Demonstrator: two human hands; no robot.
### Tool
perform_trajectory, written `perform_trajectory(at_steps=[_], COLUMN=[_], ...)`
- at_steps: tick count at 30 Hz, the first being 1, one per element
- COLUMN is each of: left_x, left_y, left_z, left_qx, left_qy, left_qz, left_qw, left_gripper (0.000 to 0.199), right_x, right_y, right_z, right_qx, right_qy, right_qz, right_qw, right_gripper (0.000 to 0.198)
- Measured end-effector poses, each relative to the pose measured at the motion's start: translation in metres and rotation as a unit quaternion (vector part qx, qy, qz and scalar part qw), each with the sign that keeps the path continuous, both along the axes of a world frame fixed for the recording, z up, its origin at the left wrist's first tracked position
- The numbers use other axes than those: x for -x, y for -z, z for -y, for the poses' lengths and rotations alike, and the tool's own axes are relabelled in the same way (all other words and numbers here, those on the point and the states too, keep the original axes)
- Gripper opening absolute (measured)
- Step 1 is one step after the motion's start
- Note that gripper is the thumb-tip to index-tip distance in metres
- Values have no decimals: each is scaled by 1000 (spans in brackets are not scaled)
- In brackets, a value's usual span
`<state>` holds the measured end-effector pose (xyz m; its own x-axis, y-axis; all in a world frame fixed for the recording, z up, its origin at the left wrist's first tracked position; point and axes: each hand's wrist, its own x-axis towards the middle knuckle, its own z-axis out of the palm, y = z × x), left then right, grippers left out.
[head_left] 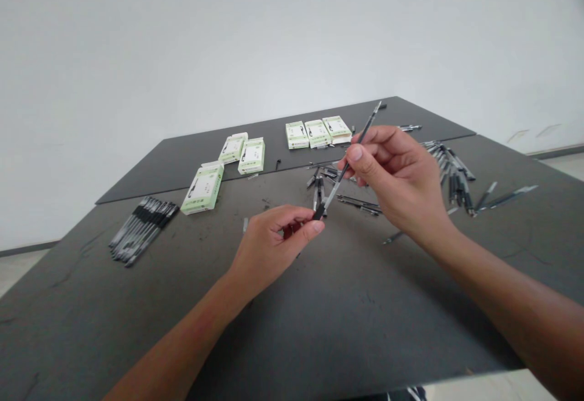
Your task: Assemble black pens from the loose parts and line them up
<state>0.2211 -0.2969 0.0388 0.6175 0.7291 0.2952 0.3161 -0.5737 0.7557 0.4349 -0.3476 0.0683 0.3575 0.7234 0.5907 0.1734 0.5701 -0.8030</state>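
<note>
My left hand (278,233) pinches the black lower end of a clear pen barrel (331,196) between thumb and forefinger. A thin, dark pen refill (370,118) slants up to the right in line with the barrel, and my right hand (395,173) grips it between thumb and fingertips. The refill's lower end appears to be inside the barrel, though exactly how deep I cannot tell. Beneath the hands lie loose pen parts (318,191) and several dark refills (360,203), partly hidden by my right hand.
A neat row of black-and-clear pens (143,230) lies at left. Green-and-white boxes stand at mid left (204,188) and at the back (296,135). Right of my right hand is a pile of pen parts (458,176). The dark table (319,328) meets a pale wall behind.
</note>
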Motion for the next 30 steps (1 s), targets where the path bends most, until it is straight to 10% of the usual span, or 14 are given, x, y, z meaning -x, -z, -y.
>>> perform_trajectory(at_steps=[30], left_x=[0], left_y=[0], left_z=[3], left_qx=[-40], left_qy=[-8], left_qz=[13], left_qw=[999], left_gripper=[12], right_x=[-2], right_y=[-7], right_z=[2], right_qx=[19], right_qy=[36], right_qz=[-6], right_qw=[999], right_gripper=[23])
